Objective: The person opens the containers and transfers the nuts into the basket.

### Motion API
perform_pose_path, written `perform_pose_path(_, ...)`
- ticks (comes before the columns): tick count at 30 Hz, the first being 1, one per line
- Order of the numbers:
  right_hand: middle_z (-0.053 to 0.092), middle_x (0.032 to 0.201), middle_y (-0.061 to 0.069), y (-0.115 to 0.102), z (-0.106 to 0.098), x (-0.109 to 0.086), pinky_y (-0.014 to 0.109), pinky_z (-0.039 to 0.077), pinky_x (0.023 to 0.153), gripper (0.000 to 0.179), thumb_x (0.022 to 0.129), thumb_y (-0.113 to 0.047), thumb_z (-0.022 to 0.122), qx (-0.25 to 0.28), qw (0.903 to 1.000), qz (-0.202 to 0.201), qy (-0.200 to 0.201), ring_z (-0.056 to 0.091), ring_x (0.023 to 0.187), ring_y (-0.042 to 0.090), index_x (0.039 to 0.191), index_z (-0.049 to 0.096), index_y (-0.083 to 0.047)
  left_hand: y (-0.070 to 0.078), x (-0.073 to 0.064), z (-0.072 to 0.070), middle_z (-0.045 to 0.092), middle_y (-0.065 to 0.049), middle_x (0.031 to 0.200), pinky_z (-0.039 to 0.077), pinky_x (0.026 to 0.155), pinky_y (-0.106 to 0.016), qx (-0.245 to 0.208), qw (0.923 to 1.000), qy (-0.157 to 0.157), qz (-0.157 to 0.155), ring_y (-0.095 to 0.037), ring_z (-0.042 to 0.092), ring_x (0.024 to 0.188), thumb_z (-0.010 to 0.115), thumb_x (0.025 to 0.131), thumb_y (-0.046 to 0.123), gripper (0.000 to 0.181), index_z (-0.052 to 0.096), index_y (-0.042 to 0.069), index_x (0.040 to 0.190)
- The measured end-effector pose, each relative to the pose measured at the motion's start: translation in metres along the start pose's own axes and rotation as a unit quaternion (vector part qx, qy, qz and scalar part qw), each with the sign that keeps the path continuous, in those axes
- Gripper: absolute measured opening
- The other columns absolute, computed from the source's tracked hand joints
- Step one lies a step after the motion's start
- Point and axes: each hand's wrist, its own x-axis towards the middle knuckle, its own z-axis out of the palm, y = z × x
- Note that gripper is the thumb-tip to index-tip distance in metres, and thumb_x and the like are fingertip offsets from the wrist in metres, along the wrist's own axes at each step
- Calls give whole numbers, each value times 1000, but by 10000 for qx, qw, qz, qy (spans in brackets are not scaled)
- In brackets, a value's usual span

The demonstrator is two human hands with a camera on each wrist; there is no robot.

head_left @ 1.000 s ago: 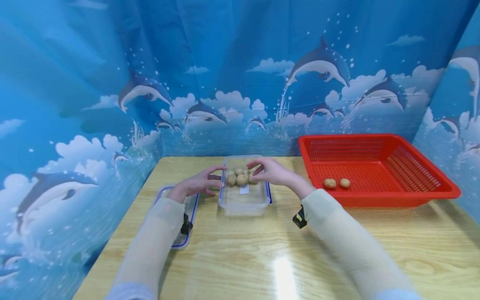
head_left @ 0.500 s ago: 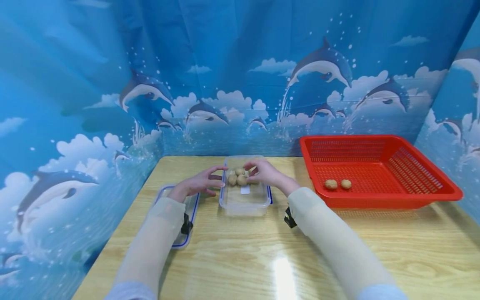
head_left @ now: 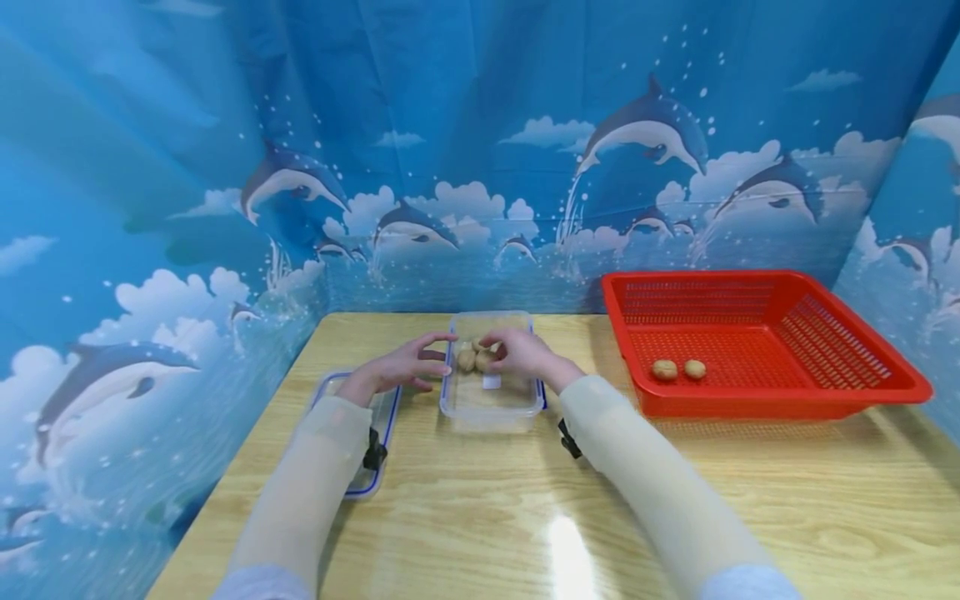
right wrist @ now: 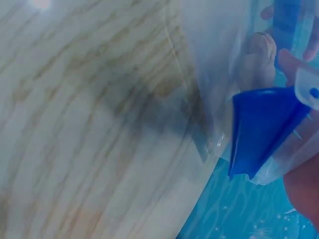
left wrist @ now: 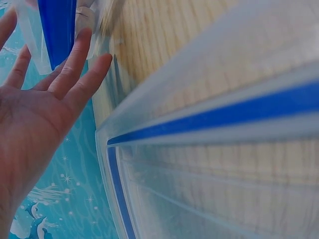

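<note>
A clear lidless plastic container (head_left: 491,412) with blue latches stands at the table's back middle, with several walnuts (head_left: 467,361) inside. My right hand (head_left: 525,354) reaches over its right side into it. Thumb and fingers curl about one walnut (head_left: 483,360), partly covering it; other walnuts may be hidden beneath the hand. In the right wrist view, a fingertip is beside a walnut (right wrist: 261,52) behind the clear wall. My left hand (head_left: 408,363) has its fingers spread at the container's left wall. In the left wrist view, this hand (left wrist: 45,104) lies beside a blue latch (left wrist: 59,32).
A second clear container with a blue-striped rim (head_left: 367,483) sits under my left forearm. At the right, a red plastic basket (head_left: 780,404) holds two walnuts (head_left: 664,369). A printed dolphin curtain (head_left: 465,125) rises behind the wooden table (head_left: 480,517).
My right hand has moved left and lower within the container, from the walnuts at its right side toward the middle ones. My left hand has stayed at the left wall.
</note>
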Motion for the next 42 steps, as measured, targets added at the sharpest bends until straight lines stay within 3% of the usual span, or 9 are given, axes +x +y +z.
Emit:
perform_pose_path(4,68,107,5,0,3,0,37,51,84,43,87,-18,75,-449,9990,-10,65,63,94,18,127,63,-11,0,-1,0,26,-21,154,46,96,-53,46,10000,-19,37,-38,38,134,58,98,16,65,25,21,154)
perform_pose_path(12,68,105,-5,-1,6,-2,34,49,80,32,86,-23,77,-763,9970,53,-114,60,91,13,117,71,-19,0,-1,-1,25,-23,154,44,97,-55,32,9999,-61,105,-39,36,135,57,98,15,65,24,19,154)
perform_pose_path(24,66,99,-7,-3,6,-4,35,46,76,44,83,-30,79,-1488,9880,-105,-395,55,83,13,125,67,-21,-2,0,-1,25,-21,154,45,96,-54,42,9999,-73,101,-38,37,134,57,98,16,64,25,23,153)
perform_pose_path(29,67,105,-6,0,6,-4,35,48,77,45,82,-30,79,-1270,9914,-73,-321,58,88,13,125,67,-21,-1,1,0,26,-19,154,46,96,-53,65,10000,-6,60,-37,38,134,59,97,16,65,27,25,153)
perform_pose_path(37,66,121,5,-1,2,-12,33,51,82,49,81,-20,81,-35,9995,-299,-81,61,97,16,126,65,-9,-4,2,1,27,-20,154,46,96,-54,75,9999,-24,94,-38,38,134,60,97,17,65,28,24,152)
perform_pose_path(42,63,124,10,-6,-7,-22,29,54,74,50,83,-17,79,396,9985,-371,105,64,89,15,129,62,-5,-4,0,-1,24,-22,154,45,96,-55,79,9999,-26,149,-40,36,134,60,97,18,65,27,22,153)
